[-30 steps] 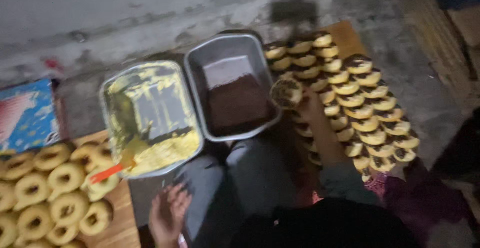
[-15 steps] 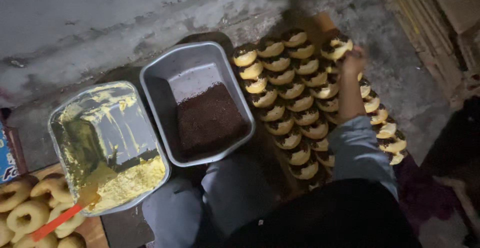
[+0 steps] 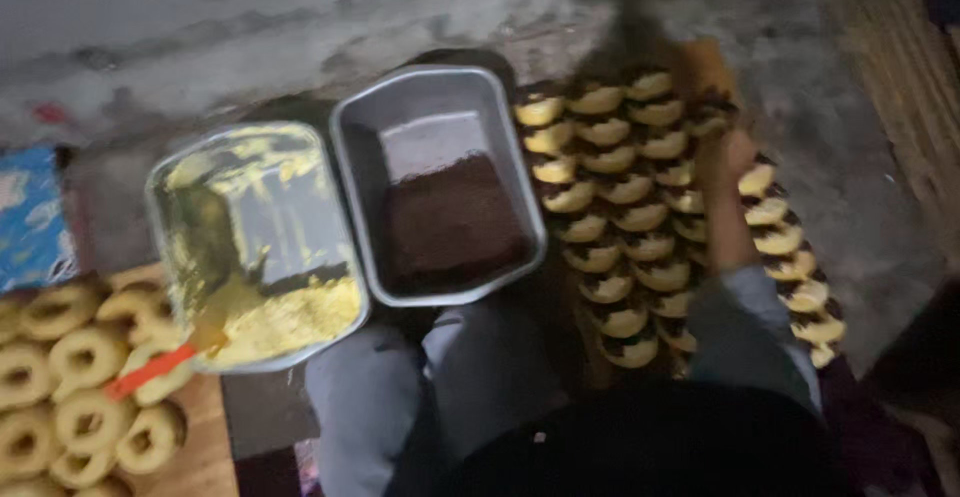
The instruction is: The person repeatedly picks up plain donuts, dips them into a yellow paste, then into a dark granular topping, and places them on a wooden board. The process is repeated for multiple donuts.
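The right hand [image 3: 728,157] reaches out over the far part of a board covered with coated doughnuts [image 3: 640,212], set on edge in close rows, yellow on top and dark along the rim. The hand is blurred and seen from behind, so whether its fingers pinch a doughnut or lie spread cannot be told; it rests among the rows near their far right end. The left hand is out of view.

Beside the rows on the left stands a metal tray of dark sprinkles [image 3: 440,222], filled in its near half, its rim touching a second tray with yellow icing [image 3: 255,247], mostly scraped down to a heap at the near end. An orange-handled tool [image 3: 150,372] leans there. Farther left, plain doughnuts [image 3: 70,377] lie on a wooden board. Judging by this, many are coated and a fair pile remains.
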